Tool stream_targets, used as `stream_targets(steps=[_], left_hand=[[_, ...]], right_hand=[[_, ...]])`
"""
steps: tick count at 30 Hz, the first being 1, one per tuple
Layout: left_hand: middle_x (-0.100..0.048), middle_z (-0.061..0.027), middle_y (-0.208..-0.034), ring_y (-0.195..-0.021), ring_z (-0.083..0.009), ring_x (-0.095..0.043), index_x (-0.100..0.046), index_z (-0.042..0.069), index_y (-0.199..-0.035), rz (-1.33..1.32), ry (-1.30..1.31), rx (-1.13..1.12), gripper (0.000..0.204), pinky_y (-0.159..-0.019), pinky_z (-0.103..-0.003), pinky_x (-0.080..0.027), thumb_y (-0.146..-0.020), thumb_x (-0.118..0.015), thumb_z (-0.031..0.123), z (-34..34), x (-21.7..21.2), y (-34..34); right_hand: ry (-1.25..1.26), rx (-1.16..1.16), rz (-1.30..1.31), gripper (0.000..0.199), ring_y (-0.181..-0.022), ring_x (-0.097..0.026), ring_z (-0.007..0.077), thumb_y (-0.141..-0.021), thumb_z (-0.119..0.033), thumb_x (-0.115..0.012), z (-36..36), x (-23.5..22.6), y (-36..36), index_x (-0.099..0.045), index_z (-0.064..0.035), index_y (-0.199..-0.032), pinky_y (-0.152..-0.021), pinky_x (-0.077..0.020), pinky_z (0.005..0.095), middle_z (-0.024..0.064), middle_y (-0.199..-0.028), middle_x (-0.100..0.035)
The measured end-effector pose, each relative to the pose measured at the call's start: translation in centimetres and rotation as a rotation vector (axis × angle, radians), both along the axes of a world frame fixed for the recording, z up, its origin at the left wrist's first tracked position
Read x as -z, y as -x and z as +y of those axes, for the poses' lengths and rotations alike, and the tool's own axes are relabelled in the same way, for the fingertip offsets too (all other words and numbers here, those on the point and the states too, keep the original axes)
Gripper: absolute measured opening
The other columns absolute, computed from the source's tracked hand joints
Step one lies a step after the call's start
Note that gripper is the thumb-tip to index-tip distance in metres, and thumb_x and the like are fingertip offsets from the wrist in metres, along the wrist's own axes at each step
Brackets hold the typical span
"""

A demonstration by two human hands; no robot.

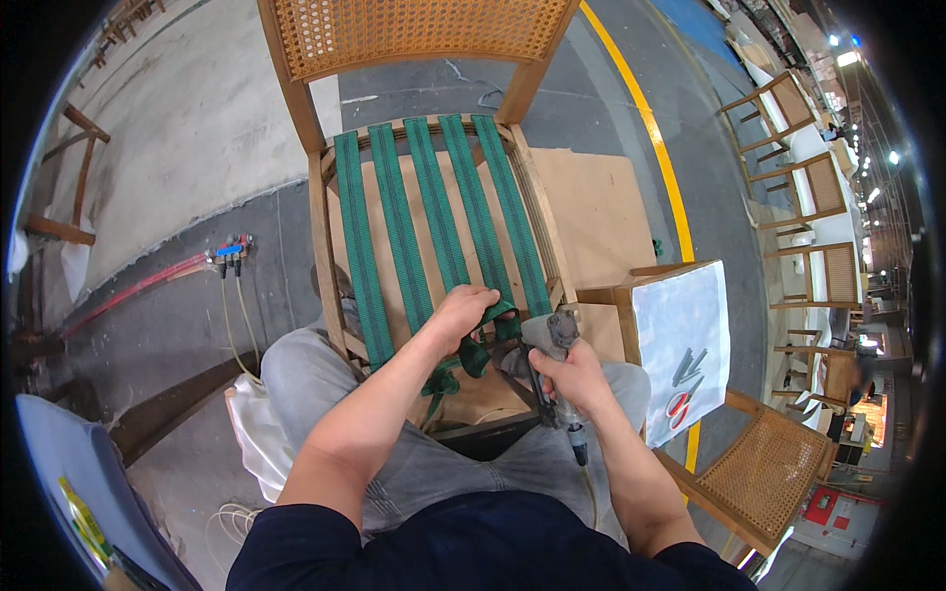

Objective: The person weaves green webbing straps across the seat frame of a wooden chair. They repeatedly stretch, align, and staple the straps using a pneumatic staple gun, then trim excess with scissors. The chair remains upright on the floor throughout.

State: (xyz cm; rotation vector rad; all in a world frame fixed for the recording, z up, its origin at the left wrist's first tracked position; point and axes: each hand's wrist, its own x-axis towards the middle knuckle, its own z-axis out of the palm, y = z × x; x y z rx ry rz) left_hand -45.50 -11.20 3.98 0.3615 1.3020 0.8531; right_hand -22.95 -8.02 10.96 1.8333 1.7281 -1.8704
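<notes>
A wooden chair frame stands before me, its cane backrest on the far side. Several green webbing straps run from the back rail toward me across the seat opening. My left hand is closed on a loose, bunched end of green webbing over the front right of the seat. Just right of it, my right hand wraps around the handle of a grey air staple gun. A hose joins the gun's lower end. The gun's nose lies close to the webbing; whether they touch is hidden.
To the right, a box with a white top bears red-handled scissors and grey staple strips. A cane-seated chair stands behind it. Brown cardboard covers floor under the chair. At left are air-hose fittings.
</notes>
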Motion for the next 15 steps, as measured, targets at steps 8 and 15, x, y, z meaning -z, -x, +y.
stream_targets(steps=[8,15], left_hand=[[-0.08,-0.0022,-0.1,-0.061,-0.0131,-0.055,-0.076,0.003,-0.109,-0.022,0.008,0.006,0.034,-0.052,-0.033,-0.046,-0.109,-0.053,0.029,-0.05,0.34,0.31],[-0.079,-0.0021,-0.101,-0.081,-0.0154,-0.065,-0.075,0.004,-0.108,-0.047,-0.036,0.008,0.033,-0.06,-0.038,-0.048,-0.107,-0.055,0.03,0.01,0.89,0.39]], right_hand=[[0.009,-0.023,-0.011,0.028,-0.052,-0.056,0.009,-0.098,-0.021,-0.079,0.1,-0.21,0.52,-0.067,-0.006,-0.118,-0.045,-0.0444,0.0293,-0.001,-0.072,-0.064],[0.011,-0.032,0.0,0.029,-0.052,-0.057,0.0091,-0.098,-0.024,-0.08,-0.54,0.13,0.75,-0.067,-0.0066,-0.117,-0.045,-0.0452,0.029,-0.0016,-0.073,-0.063]])
